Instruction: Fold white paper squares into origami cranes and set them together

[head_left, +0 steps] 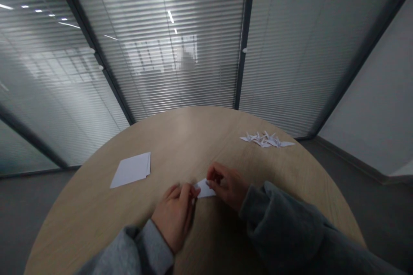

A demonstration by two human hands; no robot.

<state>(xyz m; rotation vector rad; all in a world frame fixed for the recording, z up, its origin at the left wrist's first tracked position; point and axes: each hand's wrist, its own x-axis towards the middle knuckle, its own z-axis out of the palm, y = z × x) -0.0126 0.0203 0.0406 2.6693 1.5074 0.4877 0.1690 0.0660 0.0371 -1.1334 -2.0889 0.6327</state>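
Note:
A small white piece of paper (204, 190) lies low over the tabletop between my two hands, partly covered by the fingers. My left hand (177, 212) has its fingers closed at the paper's left edge. On the other side, my right hand (229, 185) pinches the upper right part between thumb and forefinger. The paper looks folded, but its exact shape is hidden under my fingertips.
A round wooden table (193, 137) fills the lower view. Toward its left side rests a stack of white paper sheets (131, 169). Several folded paper cranes (266, 139) sit in a cluster near the far right edge. Glass panels with blinds (187, 86) stand behind.

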